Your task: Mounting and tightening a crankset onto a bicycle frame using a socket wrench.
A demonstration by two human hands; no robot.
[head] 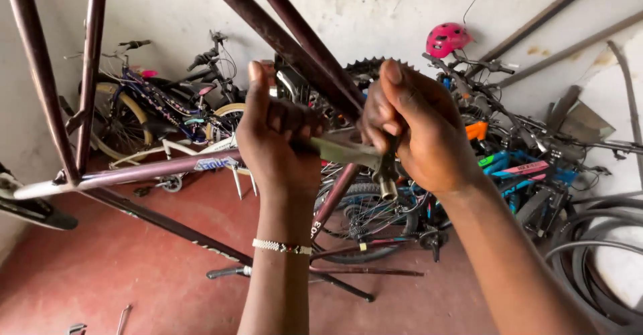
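a: what is gripped by the left hand [278,134]?
b: the flat handle of a multi-socket wrench [355,155]; fingers are curled tight around it.
a: and the right hand [418,130]?
b: closed over the wrench head, beside the maroon bike frame [134,171], where the tubes meet.
a: progress?
b: the wrench is seated; no loosened part is seen, so turning is judged unfinished.

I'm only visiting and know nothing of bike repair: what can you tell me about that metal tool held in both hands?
The metal tool looks like worn grey steel: a flat bar lying roughly level, with a short tube-like socket end pointing down. The left hand grips one end, the right hand wraps the other. It sits against the dark maroon bike frame, where the tubes meet.
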